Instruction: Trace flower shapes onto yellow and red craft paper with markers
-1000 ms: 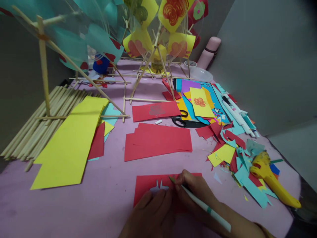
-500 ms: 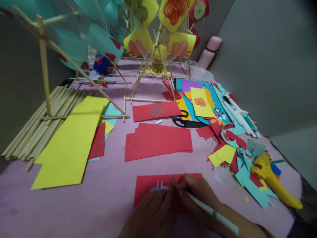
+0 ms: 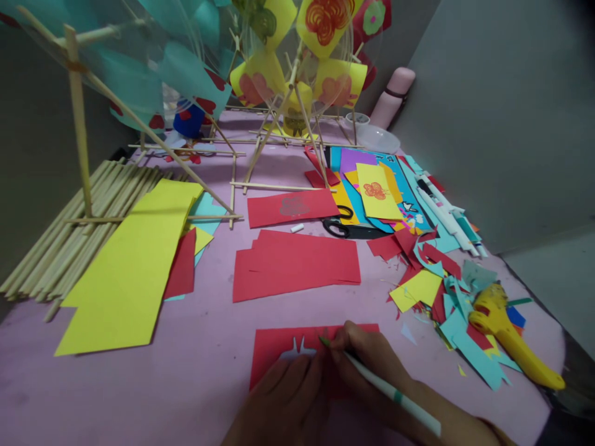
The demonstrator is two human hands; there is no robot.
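Note:
My right hand (image 3: 365, 356) grips a white marker (image 3: 388, 389) with a green band and a green tip. The tip touches or hovers just over a red paper strip (image 3: 272, 337) near the table's front, where faint marks show. Flat on that same strip lies my left hand (image 3: 288, 393), fingers outstretched and close together. Under its fingertips is a pale paper cutout (image 3: 297, 352) with two thin prongs pointing up; its lower part is hidden by the fingers. Beyond the hands sits a pile of red paper strips (image 3: 297, 266).
Yellow paper strips (image 3: 125, 266) and wooden sticks (image 3: 60, 235) lie left. Scissors (image 3: 337, 228), paper scraps (image 3: 418, 288), a yellow glue gun (image 3: 506, 334) and more markers (image 3: 446, 214) are right. Stick frames with paper pinwheels (image 3: 297, 80) stand behind, near a pink bottle (image 3: 394, 96).
The marker's tip has shifted very slightly left and up along the red strip. My left hand stays on the cutout, and the whole view has drifted a little.

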